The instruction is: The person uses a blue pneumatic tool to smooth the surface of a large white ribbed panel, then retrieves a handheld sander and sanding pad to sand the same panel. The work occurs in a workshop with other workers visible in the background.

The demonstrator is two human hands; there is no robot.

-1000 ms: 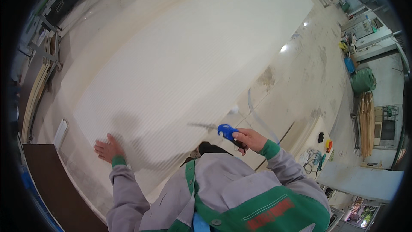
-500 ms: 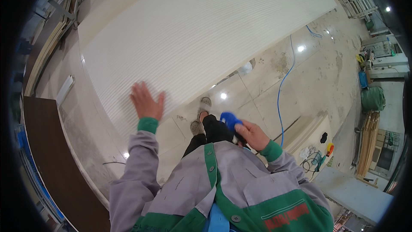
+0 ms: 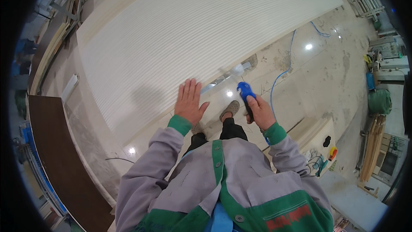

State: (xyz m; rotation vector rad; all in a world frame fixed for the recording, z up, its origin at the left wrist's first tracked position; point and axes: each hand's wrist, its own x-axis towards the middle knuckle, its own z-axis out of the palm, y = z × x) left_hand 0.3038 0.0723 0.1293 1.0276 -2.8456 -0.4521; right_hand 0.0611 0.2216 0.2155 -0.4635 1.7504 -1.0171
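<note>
A large white ribbed panel [image 3: 189,30] fills the upper part of the view. My left hand [image 3: 189,102] is held flat with fingers spread, near the panel's lower edge; whether it touches the panel I cannot tell. My right hand [image 3: 259,112] grips a blue hand tool [image 3: 245,92] whose head points up toward the panel's edge. A blue hose [image 3: 281,75] runs from the tool across the floor to the upper right. My shoe [image 3: 230,110] stands on the floor between the two hands.
A dark brown board [image 3: 60,159] lies at the lower left. Pale boards [image 3: 315,131] with small tools and cables on them sit at the right. Stacked timber [image 3: 370,150] and machinery stand at the far right. The glossy floor [image 3: 326,73] reflects ceiling lights.
My left hand has swung right and down toward the panel's lower edge. My right hand with the blue tool has risen slightly. The view has shifted, showing more floor.
</note>
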